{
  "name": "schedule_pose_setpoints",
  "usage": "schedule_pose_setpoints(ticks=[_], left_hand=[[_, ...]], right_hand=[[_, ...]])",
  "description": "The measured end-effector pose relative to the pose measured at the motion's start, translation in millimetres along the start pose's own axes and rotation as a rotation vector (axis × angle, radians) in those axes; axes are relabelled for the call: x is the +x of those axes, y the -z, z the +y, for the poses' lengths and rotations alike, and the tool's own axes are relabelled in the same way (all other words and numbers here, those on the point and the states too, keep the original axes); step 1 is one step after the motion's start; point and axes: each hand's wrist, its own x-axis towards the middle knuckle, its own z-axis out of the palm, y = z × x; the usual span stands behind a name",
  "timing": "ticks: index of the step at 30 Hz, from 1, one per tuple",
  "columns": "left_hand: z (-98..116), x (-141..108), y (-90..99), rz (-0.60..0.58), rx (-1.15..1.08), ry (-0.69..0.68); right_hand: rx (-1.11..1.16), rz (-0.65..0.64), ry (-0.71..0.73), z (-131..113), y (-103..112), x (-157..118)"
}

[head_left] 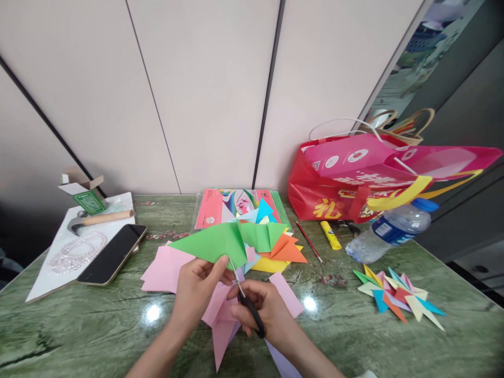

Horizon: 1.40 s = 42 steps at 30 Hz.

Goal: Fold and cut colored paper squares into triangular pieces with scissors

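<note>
Green paper [214,241] raised above the scrap-strewn surface [118,336], folded. Left hand [202,286] pinches its lower edge, probably to steady it for cutting. Right hand [258,310] grips the scissors [252,312] by the handles, blades meeting that edge beside the left fingertips. Pink paper [167,268] lies beneath, seemingly within easy reach.

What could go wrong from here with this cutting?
The left hand pinches the folded green paper with its thumb right by the blades of the black-handled metal scissors, so a nick seems possible. Loose pink paper pieces lie crowded around and below the hands; one might get snagged or creased.
</note>
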Motion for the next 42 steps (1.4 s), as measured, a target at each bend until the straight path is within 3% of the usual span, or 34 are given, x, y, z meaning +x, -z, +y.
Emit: schedule_pose_setpoints(ticks=[17, 42], left_hand=[[3.9, -2.9, -6.2, -0.041, 0.086, -0.053], [3.9, -2.8, -6.8, -0.039, 0.098, -0.078]], right_hand=[[0.132, -0.011, 0.064, -3.2, 0.4, 0.9], [0.044, 0.035, 0.085, 0.2, -0.1, 2.2]])
